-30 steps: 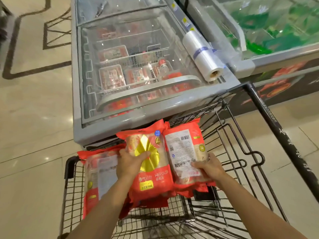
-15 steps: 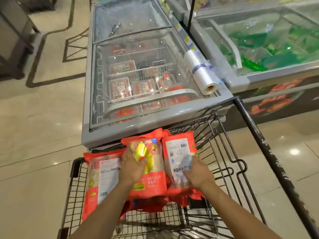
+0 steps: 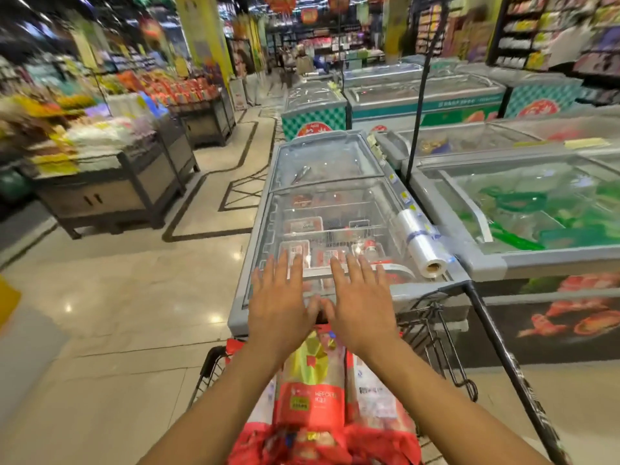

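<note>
Head view: held left hand point(image 3: 281, 307) and right hand point(image 3: 360, 307) up side by side, thumbs nearly touching, fingers straight and spread, grasping nothing. Saw red packets point(image 3: 310, 397) beneath the forearms, inside the wire cart point(image 3: 466, 385), just before the chest freezer point(image 3: 421, 293).

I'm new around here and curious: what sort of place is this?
A supermarket, most likely: a glass-lidded chest freezer, a wire shopping cart holding red food packets, and stocked display stands.

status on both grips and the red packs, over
Left grip open, right grip open, both empty. Red packs in cart, unheld. Freezer lid shut ahead.
</note>
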The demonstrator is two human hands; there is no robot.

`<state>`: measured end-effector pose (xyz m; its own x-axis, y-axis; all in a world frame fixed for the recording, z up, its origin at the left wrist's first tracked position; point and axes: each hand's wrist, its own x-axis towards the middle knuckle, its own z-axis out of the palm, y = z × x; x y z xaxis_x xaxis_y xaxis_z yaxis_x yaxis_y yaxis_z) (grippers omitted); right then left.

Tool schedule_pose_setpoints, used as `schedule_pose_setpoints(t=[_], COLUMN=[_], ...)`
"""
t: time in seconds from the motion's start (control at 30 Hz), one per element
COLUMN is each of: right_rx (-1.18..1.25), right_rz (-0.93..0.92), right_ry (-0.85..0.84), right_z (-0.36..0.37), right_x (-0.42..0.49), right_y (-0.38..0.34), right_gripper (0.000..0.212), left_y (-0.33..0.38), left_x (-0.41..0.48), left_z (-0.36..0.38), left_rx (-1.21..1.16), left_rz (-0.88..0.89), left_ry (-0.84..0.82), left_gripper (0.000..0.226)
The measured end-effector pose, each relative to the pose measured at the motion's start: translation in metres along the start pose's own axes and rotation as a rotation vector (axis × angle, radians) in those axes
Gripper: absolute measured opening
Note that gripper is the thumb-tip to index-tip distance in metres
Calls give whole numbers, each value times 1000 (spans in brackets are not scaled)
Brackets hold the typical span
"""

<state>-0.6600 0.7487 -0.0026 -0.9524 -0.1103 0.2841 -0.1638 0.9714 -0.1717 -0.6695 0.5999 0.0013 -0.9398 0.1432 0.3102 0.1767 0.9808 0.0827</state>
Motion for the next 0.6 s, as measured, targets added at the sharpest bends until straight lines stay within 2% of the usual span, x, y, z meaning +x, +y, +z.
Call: schedule_pose_setpoints(t=[0.1, 0.23, 0.6], right_rx=[9, 17, 61], right_rz=[-45, -139, -434], right_ry=[109, 131, 136], right_z=[-24, -39, -71], right_x=[2, 7, 4], right_y=[-22, -55, -206], right_gripper=[73, 76, 77], left_y=[-13, -40, -157], left_x=[-10, -28, -107], left_z=[-34, -66, -152], left_rx=[56, 145, 240], left_rz=[-39, -87, -398], left_ry=[84, 122, 209], left_gripper=[82, 81, 84])
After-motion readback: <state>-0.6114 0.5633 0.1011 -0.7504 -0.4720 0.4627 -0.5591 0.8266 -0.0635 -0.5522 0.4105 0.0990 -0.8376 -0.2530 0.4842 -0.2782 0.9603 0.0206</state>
